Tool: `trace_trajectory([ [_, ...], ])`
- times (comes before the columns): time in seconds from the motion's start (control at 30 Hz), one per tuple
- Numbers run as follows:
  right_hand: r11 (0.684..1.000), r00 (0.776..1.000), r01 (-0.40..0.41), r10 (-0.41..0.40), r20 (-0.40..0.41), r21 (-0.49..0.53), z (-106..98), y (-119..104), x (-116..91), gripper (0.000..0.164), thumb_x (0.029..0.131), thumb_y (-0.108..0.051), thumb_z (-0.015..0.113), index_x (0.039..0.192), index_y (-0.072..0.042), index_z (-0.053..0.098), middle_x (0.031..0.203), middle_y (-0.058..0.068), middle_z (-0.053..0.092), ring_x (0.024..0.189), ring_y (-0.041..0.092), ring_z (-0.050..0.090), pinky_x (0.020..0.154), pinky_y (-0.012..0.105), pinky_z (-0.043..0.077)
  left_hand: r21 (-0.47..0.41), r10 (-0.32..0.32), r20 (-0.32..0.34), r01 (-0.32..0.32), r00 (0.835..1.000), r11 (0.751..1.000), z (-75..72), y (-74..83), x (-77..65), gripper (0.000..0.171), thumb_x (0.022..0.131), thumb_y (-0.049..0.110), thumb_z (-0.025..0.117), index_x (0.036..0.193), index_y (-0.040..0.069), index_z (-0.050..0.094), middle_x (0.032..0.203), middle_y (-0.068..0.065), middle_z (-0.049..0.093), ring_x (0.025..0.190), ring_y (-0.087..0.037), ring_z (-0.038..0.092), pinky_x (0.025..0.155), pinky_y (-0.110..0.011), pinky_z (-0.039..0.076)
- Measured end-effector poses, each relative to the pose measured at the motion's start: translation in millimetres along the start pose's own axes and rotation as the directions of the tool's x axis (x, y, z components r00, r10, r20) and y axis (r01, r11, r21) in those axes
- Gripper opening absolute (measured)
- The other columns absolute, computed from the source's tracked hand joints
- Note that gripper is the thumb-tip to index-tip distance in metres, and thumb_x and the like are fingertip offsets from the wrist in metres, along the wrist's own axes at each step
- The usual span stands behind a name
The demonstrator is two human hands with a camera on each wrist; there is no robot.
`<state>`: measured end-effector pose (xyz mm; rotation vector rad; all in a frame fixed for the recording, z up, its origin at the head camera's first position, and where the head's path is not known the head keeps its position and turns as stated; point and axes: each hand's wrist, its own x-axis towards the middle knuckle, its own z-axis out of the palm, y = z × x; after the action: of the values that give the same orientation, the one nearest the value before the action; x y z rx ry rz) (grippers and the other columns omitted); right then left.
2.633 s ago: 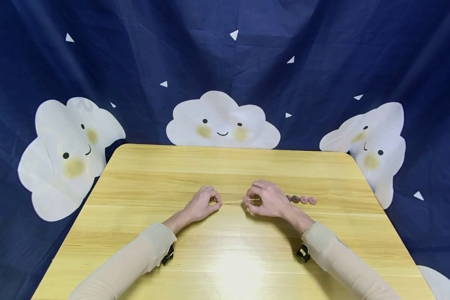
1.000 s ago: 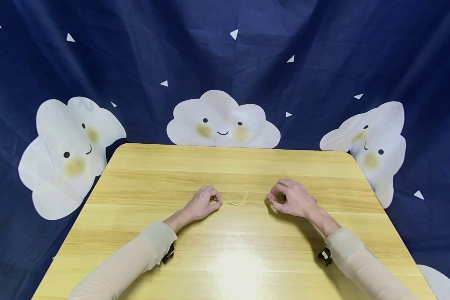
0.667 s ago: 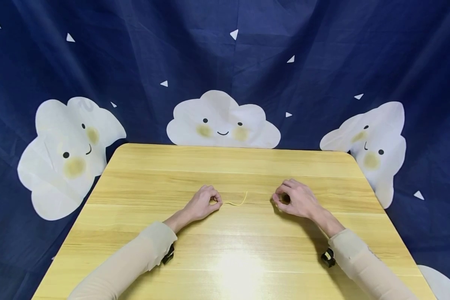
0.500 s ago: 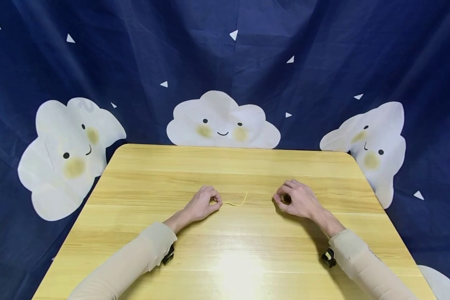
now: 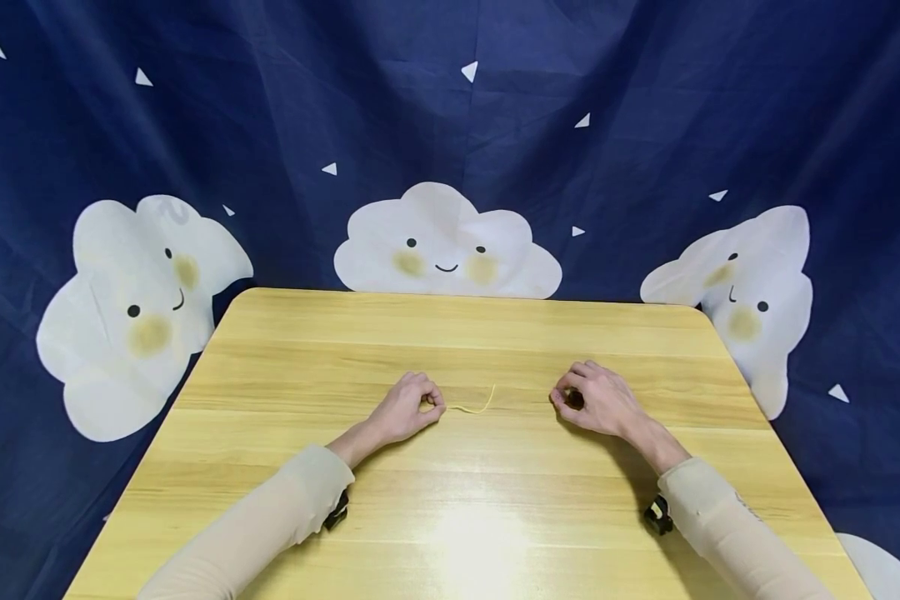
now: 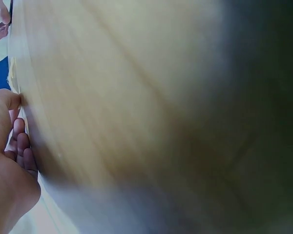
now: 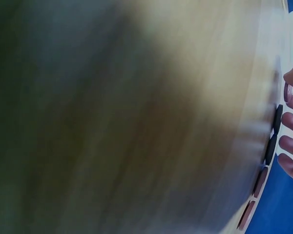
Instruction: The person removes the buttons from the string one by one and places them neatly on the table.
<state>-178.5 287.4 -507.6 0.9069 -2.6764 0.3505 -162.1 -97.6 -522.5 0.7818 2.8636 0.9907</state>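
Note:
My left hand (image 5: 405, 408) pinches one end of a thin yellow string (image 5: 480, 410) between thumb and index finger. The rest of the string lies curved on the table, its free end pointing away from me. To the right, my right hand (image 5: 596, 400) pinches a reddish-brown button (image 7: 286, 92) between thumb and index finger, clear of the string. Below that hand, a row of buttons lies on the table: dark buttons (image 7: 270, 148) and reddish-brown buttons (image 7: 260, 181). In the head view the hand hides most of this row.
The wooden table (image 5: 450, 333) has rounded far corners. Behind it hangs a dark blue cloth (image 5: 450, 108) printed with white clouds. Both forearms reach in from the near edge, a small black camera (image 5: 658, 515) at the right wrist.
Earlier the string was stretched between both hands, at the button. The right hand has since moved right, over the button row, and the string has gone slack. The left hand has stayed put.

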Motion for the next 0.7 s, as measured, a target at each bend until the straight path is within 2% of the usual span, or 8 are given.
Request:
trace_trajectory([
  [0.4,1.000,1.000,0.001,-0.001,0.008,0.006,0.1,-0.2,-2.2,0.008,0.087,-0.033,0.079,0.090,-0.026,0.077,0.090,-0.006,0.070,0.082,0.013,0.059,0.069,0.034,0.053,0.002,-0.004,0.004,0.004,1.000,1.000,0.3,0.7,-0.3,0.005,0.093,0.017,0.076,0.089,0.017,0.072,0.091,0.004,0.064,0.094,-0.013,0.054,0.089,-0.032,0.050],
  [0.7,1.000,0.998,-0.029,0.029,0.051,-0.002,-0.2,0.6,-2.6,0.011,0.090,-0.038,0.077,0.093,-0.028,0.078,0.093,-0.007,0.070,0.085,0.014,0.061,0.072,0.034,0.054,0.000,0.013,-0.006,-0.013,1.000,1.000,-0.4,0.9,-1.1,0.006,0.092,0.017,0.077,0.089,0.017,0.072,0.091,0.003,0.065,0.093,-0.013,0.055,0.088,-0.032,0.050],
])
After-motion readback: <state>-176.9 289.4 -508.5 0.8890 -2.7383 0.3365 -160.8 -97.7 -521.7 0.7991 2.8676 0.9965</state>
